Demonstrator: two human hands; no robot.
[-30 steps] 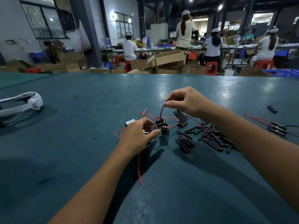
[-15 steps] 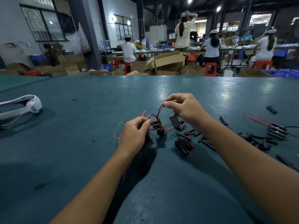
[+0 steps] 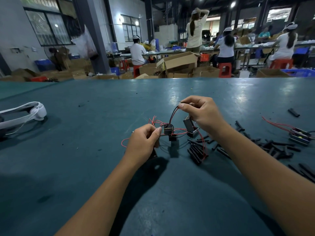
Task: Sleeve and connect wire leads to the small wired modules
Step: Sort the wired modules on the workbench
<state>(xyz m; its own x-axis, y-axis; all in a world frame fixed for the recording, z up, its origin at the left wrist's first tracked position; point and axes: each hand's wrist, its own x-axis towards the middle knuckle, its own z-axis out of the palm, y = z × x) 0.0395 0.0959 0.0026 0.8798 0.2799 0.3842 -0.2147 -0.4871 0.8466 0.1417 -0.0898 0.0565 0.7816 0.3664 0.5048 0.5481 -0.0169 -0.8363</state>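
Observation:
My left hand [image 3: 144, 143] is curled just above the green table [image 3: 85, 167] and pinches red wires beside a small black wired module [image 3: 168, 129]. My right hand [image 3: 201, 113] is raised higher and pinches the ends of a black and a red wire lead [image 3: 173, 111] that rise from that module. Another dark module [image 3: 188, 125] hangs under my right palm, and one more [image 3: 192, 133] lies below it. Thin red wires [image 3: 180, 130] tangle between the modules. A heap of black sleeve tubes [image 3: 196, 153] lies right of my left hand.
More black sleeve pieces [image 3: 276, 149] are scattered to the right, near a wired module [image 3: 300, 137] with red leads. A white headband device [image 3: 22, 113] lies at the far left. Beyond the table's far edge stand cardboard boxes and seated workers at benches.
Both hands lifted the wired cluster off the table. My right hand has pulled the black and red leads upward; my left hand moved in closer to the module.

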